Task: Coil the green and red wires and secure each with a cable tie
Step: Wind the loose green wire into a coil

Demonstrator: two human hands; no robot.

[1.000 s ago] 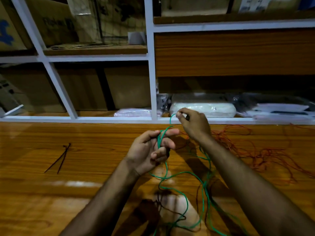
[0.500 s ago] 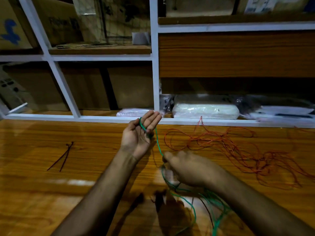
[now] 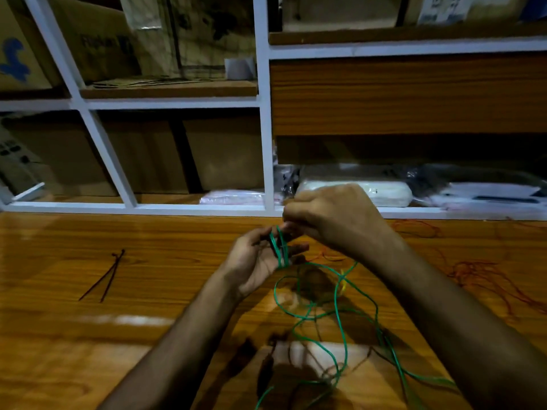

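While green wire (image 3: 337, 309) loops round the left hand (image 3: 260, 261), the right hand (image 3: 334, 217) grip pinches it.

Green wire (image 3: 337, 306) and red wire (image 3: 485, 279) on an orange-brown, wood-grained surface (image 3: 148, 291); two dark cable ties (image 3: 103, 276); white-framed shelf (image 3: 263, 113) holding brown cardboard boxes (image 3: 97, 39).

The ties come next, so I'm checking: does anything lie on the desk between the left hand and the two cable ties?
Nothing visible does. Bare desk lies between the left hand, wound with green wire, and the cable ties.
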